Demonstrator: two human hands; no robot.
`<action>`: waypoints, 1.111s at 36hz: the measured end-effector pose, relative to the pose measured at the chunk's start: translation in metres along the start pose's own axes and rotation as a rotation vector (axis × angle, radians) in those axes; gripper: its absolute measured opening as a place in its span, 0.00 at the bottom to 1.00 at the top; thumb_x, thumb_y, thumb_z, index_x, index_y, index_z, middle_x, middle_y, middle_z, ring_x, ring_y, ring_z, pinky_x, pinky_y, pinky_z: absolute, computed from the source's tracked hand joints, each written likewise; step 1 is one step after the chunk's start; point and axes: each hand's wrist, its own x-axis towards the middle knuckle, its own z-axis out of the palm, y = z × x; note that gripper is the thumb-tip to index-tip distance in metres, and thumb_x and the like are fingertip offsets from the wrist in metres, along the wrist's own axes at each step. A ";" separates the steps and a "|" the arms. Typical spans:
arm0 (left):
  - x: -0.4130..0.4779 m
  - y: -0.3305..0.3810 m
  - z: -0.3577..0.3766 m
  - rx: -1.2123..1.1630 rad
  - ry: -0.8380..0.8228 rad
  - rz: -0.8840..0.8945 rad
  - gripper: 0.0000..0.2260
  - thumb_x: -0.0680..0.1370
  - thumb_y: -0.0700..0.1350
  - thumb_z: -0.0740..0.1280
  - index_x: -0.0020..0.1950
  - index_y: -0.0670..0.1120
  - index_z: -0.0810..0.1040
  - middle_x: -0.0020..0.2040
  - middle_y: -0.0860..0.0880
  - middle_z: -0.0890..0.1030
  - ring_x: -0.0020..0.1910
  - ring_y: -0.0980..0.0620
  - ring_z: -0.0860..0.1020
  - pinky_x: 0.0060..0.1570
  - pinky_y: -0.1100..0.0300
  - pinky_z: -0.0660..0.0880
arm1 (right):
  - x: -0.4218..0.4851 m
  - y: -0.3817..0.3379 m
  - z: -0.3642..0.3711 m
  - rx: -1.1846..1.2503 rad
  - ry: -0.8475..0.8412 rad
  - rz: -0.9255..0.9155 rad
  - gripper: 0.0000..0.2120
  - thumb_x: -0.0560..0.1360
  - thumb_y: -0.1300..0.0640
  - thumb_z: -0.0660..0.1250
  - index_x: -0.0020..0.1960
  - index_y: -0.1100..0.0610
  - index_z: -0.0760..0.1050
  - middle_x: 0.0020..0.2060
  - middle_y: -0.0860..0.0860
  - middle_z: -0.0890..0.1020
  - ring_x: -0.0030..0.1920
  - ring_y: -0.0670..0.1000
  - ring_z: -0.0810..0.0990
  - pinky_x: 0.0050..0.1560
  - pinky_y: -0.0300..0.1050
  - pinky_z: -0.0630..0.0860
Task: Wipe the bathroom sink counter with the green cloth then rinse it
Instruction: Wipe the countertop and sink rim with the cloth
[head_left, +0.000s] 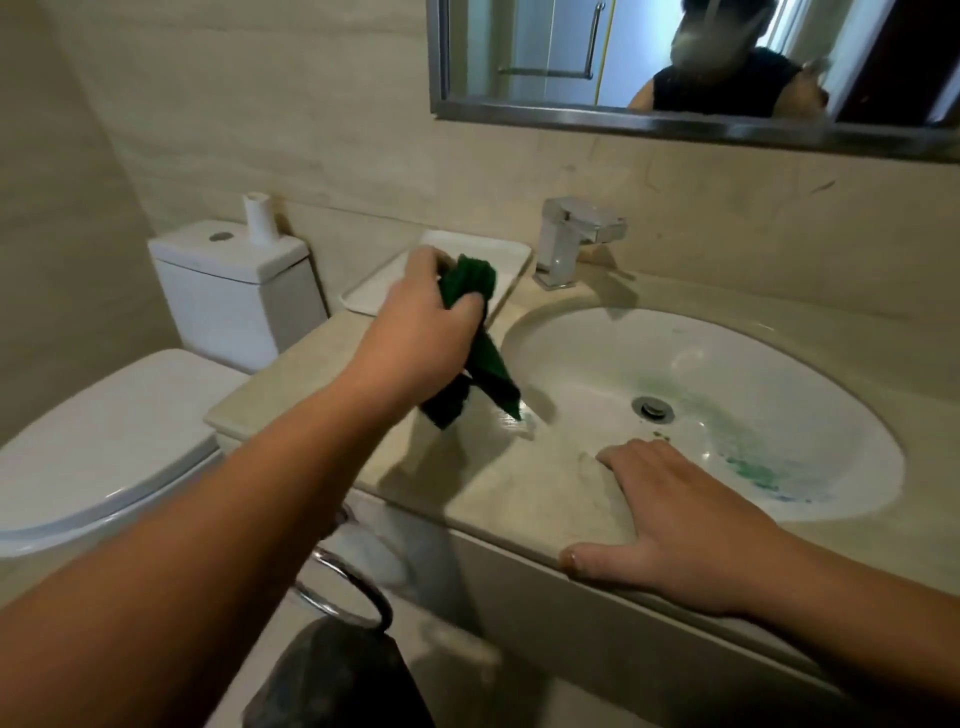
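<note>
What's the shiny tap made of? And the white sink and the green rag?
The tap looks like polished metal, maybe chrome: silvery and reflective. The sink seems glazed ceramic: smooth, white, glossy highlights. The green cloth looks like soft fabric: matte, hanging limp in folds.

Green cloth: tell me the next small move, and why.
Probably lower the cloth onto the counter left of the basin and start a wiping stroke. The left hand grips it bunched and lifted, with only its hanging tip near the surface, the right hand rests flat on the counter's front edge, and no water shows at the faucet.
</note>
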 end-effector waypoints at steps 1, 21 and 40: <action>0.001 -0.009 -0.023 0.101 0.064 0.012 0.16 0.84 0.50 0.66 0.70 0.53 0.68 0.57 0.47 0.77 0.50 0.44 0.83 0.50 0.43 0.83 | 0.000 0.000 0.000 0.000 -0.006 -0.001 0.49 0.61 0.12 0.53 0.71 0.42 0.60 0.61 0.42 0.68 0.60 0.46 0.69 0.63 0.51 0.73; 0.007 -0.147 -0.090 1.017 -0.255 0.020 0.31 0.85 0.65 0.48 0.86 0.53 0.53 0.80 0.41 0.61 0.76 0.38 0.60 0.76 0.43 0.59 | 0.006 -0.003 0.001 -0.068 -0.020 -0.001 0.46 0.61 0.12 0.51 0.70 0.38 0.55 0.58 0.37 0.65 0.58 0.42 0.67 0.59 0.44 0.72; 0.034 -0.096 0.003 0.750 -0.526 0.464 0.27 0.88 0.55 0.55 0.86 0.49 0.56 0.86 0.48 0.57 0.85 0.49 0.52 0.81 0.57 0.47 | 0.015 -0.003 -0.001 -0.077 -0.140 0.041 0.58 0.54 0.09 0.47 0.76 0.39 0.46 0.65 0.37 0.60 0.62 0.41 0.63 0.68 0.39 0.66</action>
